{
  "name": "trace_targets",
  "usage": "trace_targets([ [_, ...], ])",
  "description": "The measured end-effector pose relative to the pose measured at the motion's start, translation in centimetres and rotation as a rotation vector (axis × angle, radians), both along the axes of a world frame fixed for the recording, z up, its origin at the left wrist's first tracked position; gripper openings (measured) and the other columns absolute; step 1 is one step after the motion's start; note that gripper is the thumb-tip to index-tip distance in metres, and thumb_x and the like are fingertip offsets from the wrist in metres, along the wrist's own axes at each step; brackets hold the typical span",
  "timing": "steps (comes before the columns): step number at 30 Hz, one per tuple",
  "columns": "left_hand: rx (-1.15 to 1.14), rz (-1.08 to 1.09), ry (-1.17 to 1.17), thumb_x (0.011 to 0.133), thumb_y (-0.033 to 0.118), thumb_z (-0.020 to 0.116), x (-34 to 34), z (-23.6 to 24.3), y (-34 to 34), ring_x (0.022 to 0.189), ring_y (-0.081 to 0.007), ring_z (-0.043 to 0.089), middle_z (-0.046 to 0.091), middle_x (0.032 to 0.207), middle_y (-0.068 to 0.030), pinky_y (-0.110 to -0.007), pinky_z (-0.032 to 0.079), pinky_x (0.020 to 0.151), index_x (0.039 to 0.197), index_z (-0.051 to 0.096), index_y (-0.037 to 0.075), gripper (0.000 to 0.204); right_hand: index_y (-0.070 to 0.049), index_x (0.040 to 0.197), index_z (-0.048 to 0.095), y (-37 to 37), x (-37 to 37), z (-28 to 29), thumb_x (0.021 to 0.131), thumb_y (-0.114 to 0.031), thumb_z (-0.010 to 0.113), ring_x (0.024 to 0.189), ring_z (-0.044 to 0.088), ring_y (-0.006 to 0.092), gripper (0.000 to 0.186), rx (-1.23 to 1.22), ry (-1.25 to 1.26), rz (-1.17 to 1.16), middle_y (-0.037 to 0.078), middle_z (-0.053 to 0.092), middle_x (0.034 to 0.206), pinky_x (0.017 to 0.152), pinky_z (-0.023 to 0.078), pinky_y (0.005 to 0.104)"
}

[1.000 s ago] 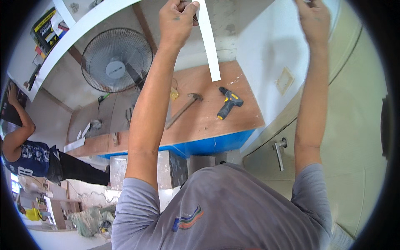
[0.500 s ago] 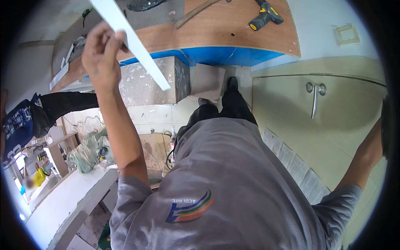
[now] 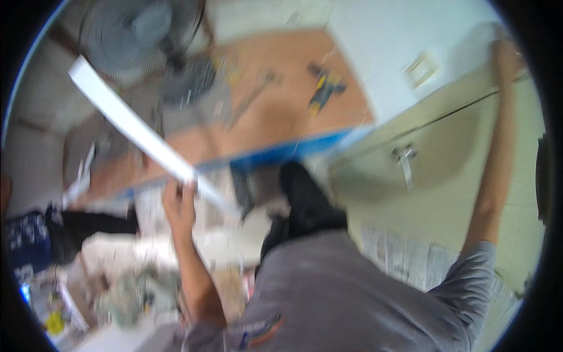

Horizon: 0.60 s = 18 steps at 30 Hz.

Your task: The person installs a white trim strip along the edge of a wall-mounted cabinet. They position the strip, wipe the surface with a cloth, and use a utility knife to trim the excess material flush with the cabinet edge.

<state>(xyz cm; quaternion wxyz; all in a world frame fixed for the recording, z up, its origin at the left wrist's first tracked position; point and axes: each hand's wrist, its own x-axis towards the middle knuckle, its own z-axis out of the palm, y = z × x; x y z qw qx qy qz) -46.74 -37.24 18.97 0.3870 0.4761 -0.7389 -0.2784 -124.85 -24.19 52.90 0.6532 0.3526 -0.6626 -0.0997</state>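
Observation:
A long, thin white strip [image 3: 132,132] runs slantwise from the upper left down toward the middle. My left hand [image 3: 180,206] is closed on it below its midpoint, thumb and fingers pinching its edge. At the far upper right my right hand [image 3: 506,56] is raised beside the white wall, above the top of the pale door [image 3: 451,170]. Motion blur and the dark rim hide its fingers, and whether it touches the wall cannot be made out.
A brown wooden worktop [image 3: 281,123] lies ahead, bearing a yellow-and-black power drill [image 3: 326,89] and a blurred hammer [image 3: 253,97]. A fan [image 3: 138,35] stands behind. The door has a metal lever handle [image 3: 405,164]. Another person's dark-clothed leg [image 3: 99,226] shows at left.
The view has swung, bringing the fan in. My left hand, still pinching the strip, now appears lower and farther right. My right arm has risen, bringing its hand into view at upper right.

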Motion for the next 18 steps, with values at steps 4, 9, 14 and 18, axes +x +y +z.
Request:
trace_targets([
  [4, 0.096, -0.1, 0.156, 0.099, 0.017, 0.073, -2.8, -0.6, -0.1, 0.066, -0.0127, 0.055, 0.061, 0.074, -0.0059, -0.03, 0.042, 0.06, 0.081, 0.064, 0.002, 0.025, -0.015, 0.131, 0.071, -0.6, 7.6, -0.5, 0.091, 0.001, 0.061, 0.162, 0.021, 0.0354, 0.044, -0.151, -0.236, -0.135, 0.006, 0.045, 0.165, 0.13, 0.016, 0.0613],
  [9, 0.123, -0.303, 0.252, 0.092, 0.005, 0.077, -10.6, 1.0, -4.8, 0.066, -0.0144, 0.055, 0.061, 0.073, -0.0066, -0.031, 0.043, 0.062, 0.085, 0.069, -0.002, 0.013, -0.01, 0.111, 0.079, -0.2, 6.9, -1.9, 0.088, 0.002, 0.064, 0.163, 0.022, 0.0335, 0.03, -0.226, -0.278, 0.011, 0.008, 0.052, 0.161, 0.133, 0.011, 0.0564],
  [14, -0.069, -0.429, 0.269, 0.089, 0.004, 0.079, -17.2, 7.3, -9.4, 0.064, -0.0171, 0.057, 0.064, 0.072, -0.0093, -0.032, 0.045, 0.062, 0.086, 0.072, -0.001, 0.009, -0.01, 0.103, 0.075, 0.2, 9.5, -0.6, 0.088, 0.003, 0.061, 0.161, 0.027, 0.0291, 0.025, -0.277, -0.282, 0.116, 0.006, 0.054, 0.158, 0.132, 0.012, 0.0554],
  [18, -0.181, -0.54, 0.275, 0.089, 0.002, 0.08, -24.2, 15.1, -13.5, 0.067, -0.0145, 0.06, 0.067, 0.077, -0.0092, -0.03, 0.047, 0.062, 0.092, 0.073, -0.001, 0.008, -0.011, 0.105, 0.074, -0.3, 9.4, -0.7, 0.085, 0.005, 0.062, 0.16, 0.029, 0.0276, 0.028, -0.27, -0.254, 0.088, 0.003, 0.054, 0.158, 0.132, 0.013, 0.0539],
])
